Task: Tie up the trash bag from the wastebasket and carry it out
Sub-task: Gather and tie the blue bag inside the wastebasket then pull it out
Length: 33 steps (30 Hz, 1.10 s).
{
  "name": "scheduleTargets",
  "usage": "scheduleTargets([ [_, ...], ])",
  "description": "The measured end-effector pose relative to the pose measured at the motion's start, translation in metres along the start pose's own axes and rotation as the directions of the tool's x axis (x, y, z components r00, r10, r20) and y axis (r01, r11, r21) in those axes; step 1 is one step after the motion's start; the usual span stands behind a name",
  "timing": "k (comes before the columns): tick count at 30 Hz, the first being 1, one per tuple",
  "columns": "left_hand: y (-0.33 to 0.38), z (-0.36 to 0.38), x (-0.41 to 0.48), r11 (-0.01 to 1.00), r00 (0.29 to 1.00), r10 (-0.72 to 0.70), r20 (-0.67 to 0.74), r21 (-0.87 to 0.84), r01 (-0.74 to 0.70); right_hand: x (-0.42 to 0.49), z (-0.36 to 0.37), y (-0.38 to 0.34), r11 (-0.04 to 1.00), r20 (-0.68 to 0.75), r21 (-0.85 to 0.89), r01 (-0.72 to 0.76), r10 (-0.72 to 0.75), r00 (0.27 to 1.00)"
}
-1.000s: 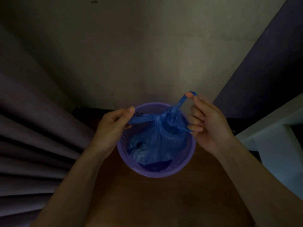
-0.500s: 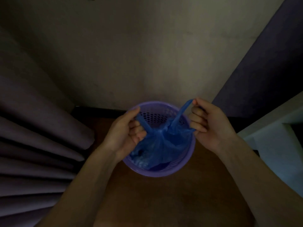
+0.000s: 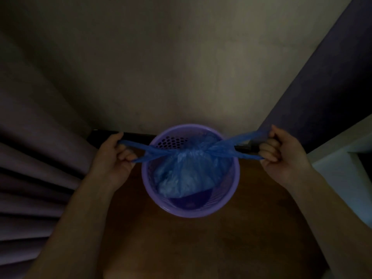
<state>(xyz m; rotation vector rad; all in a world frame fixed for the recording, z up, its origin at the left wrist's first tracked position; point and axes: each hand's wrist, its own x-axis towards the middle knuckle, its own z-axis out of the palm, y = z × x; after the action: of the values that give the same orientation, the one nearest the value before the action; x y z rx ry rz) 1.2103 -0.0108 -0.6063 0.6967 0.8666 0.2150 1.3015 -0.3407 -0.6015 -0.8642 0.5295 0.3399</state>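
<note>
A blue plastic trash bag [image 3: 185,174] sits inside a round purple perforated wastebasket [image 3: 235,184] on the brown floor. Its two handle loops cross in a knot above the bag's gathered neck. My left hand [image 3: 114,158] is closed on the left loop, stretched out past the basket's left rim. My right hand [image 3: 281,156] is closed on the right loop, stretched out past the right rim. Both loops are taut and nearly level. The bag's contents show only as pale shapes through the plastic.
A pleated purple curtain [image 3: 30,178] hangs at the left. A beige wall [image 3: 171,67] with a dark baseboard [image 3: 138,135] stands behind the basket. A dark purple panel [image 3: 322,87] and pale furniture [image 3: 346,174] close in on the right.
My hands were close together over the basket, working the loops across each other. Now they have pulled far apart sideways, drawing the loops taut and tightening the knot.
</note>
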Motion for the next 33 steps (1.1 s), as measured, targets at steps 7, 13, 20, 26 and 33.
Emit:
scheduleTargets([
  [7,-0.017,0.028,-0.021,0.978,0.946,0.108,0.305,0.14,-0.156,-0.021,0.03,0.027,0.943,0.18,-0.256,0.214,-0.171,0.969],
  [13,-0.048,0.052,-0.043,0.638,0.785,0.382,0.487,0.475,-0.606,-0.04,0.065,0.058,0.77,0.328,-0.476,0.426,-0.294,0.898],
  [20,-0.056,0.059,-0.071,0.519,0.699,0.51,0.501,0.469,-0.714,-0.049,0.075,0.075,0.561,0.393,-0.571,0.599,-0.453,0.8],
  [26,-0.041,0.076,-0.107,0.514,0.717,0.515,0.469,0.501,-0.696,-0.085,0.092,0.051,0.476,0.415,-0.605,0.638,-0.495,0.763],
  [33,0.052,0.131,-0.213,0.557,0.763,0.48,0.433,0.521,-0.647,-0.189,0.173,-0.043,0.539,0.343,-0.612,0.579,-0.479,0.808],
])
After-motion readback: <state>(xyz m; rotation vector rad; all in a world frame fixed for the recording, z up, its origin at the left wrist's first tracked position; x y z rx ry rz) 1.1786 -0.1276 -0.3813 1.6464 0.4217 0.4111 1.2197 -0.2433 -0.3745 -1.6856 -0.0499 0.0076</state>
